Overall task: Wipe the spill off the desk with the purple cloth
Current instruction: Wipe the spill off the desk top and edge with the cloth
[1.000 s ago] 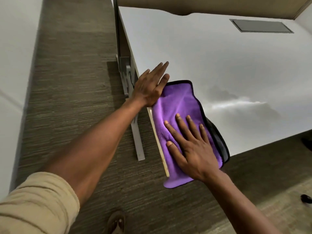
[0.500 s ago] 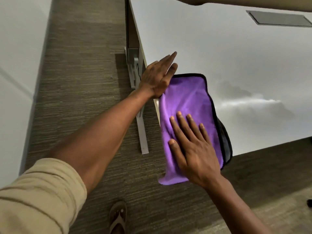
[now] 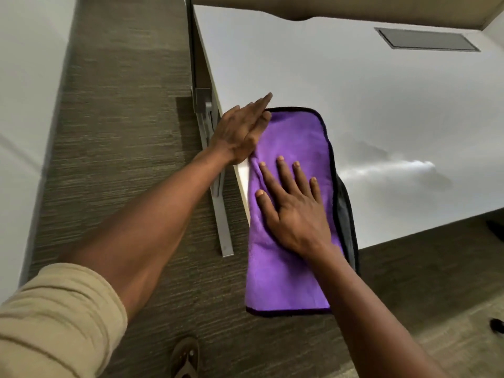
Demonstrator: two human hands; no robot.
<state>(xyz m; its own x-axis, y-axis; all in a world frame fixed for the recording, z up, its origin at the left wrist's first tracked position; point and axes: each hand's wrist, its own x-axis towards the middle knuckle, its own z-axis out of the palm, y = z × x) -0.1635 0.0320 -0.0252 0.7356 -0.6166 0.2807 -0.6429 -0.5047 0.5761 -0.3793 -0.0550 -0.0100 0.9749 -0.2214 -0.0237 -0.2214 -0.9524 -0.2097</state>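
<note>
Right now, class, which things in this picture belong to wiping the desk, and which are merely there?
Part of the job:
purple cloth, hanging over the desk corner
desk
right hand, flat on the cloth
left hand, at the cloth's edge
wet streak beside the cloth

Merely there:
grey panel set into the desk
desk leg
sandal on the carpet
</note>
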